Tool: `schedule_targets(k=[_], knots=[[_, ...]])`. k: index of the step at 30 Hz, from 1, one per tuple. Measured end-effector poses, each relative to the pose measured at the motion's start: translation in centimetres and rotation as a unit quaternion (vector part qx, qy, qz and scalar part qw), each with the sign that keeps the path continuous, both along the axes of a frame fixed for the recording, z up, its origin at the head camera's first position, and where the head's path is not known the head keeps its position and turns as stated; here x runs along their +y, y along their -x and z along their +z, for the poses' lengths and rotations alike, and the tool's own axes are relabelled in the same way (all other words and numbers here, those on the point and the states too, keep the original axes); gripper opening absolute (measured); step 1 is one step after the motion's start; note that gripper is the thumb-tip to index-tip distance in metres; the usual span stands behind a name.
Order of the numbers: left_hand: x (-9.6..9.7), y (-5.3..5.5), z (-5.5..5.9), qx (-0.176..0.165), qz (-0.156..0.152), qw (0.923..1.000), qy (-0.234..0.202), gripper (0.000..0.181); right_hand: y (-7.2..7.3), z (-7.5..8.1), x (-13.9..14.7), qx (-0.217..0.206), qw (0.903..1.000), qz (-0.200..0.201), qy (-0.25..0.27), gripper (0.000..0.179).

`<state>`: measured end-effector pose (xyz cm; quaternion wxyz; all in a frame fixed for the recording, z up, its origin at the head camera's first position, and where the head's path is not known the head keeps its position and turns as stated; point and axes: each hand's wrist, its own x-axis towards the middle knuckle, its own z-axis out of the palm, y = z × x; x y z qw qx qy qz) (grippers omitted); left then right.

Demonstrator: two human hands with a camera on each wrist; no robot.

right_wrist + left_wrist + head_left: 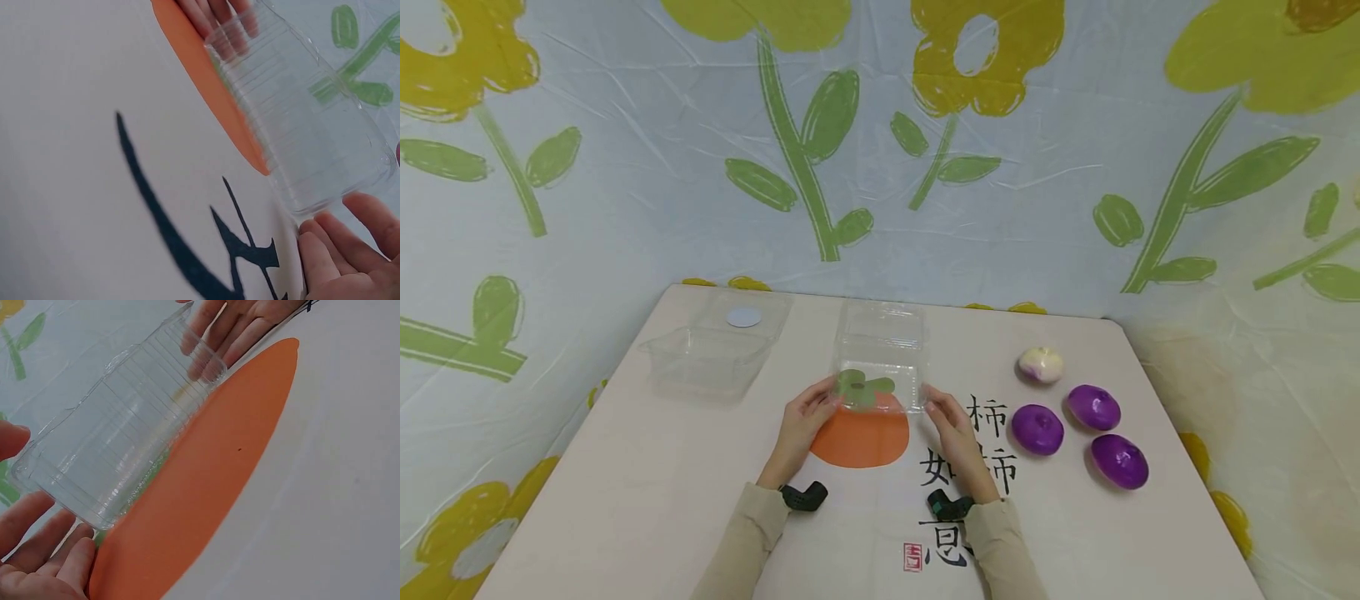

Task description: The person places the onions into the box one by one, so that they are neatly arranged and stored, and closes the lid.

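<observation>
Clear box (880, 357): light, even pressure seemed best, lest it buckle
Left hand (802, 427): fingers gripped its left side
Right hand (955, 435): fingers gripped its right side

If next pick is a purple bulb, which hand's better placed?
Probably the right hand: the three purple bulbs lie on its side; the left hand is farther, across the clear container both hold.

Left hand (801, 425), right hand (955, 429) apart, both gripping.

Head: high, forward-down; wrist views: low, close, both sharing clear container (119, 428).
</observation>
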<state>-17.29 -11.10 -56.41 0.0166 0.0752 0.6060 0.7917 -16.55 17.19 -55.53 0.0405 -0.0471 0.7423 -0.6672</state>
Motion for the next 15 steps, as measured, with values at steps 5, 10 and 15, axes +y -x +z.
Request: schedule_targets(k=[5, 10, 15], knots=[[0.22, -0.05, 0.04, 0.000, 0.017, 0.9999, 0.000, 0.048, -0.09, 0.02, 0.03, 0.006, 0.9999, -0.006, 0.005, 0.040], [0.26, -0.18, 0.20, 0.004, 0.019, 0.9998, -0.001, 0.048, -0.33, 0.25, -0.14, 0.017, 0.9997, -0.011, 0.014, 0.035], [-0.06, -0.63, 0.54, -0.008, 0.021, 0.9996, 0.014, 0.050, -0.77, 0.63, -0.41, 0.013, 0.9996, -0.009, 0.023, 0.034]])
